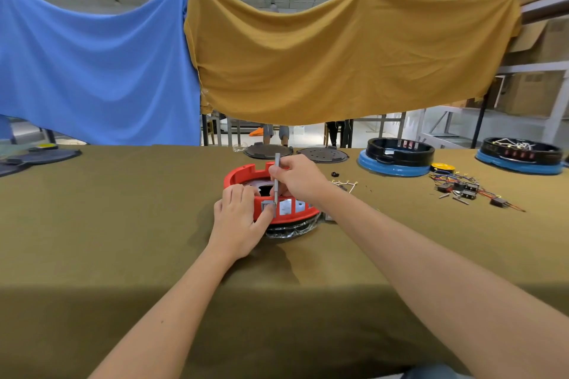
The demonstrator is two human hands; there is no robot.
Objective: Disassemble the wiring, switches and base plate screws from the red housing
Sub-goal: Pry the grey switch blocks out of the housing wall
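Right grip (295, 177) is closed around a grey tool (276, 181) standing upright in the red housing (240, 174). Left grip (238, 218) clasps the housing's near wall on the worktop (123, 224).

Workshop: storage racks (535, 92), parts-strewn bench (123, 224)

The round red plastic housing (286, 209) sits mid-table on the olive cloth-covered table (123, 224), between both hands. To its right lie a heap of loose wired switches (468, 189); behind those, two black-and-blue round housings (397, 157) stand well apart.
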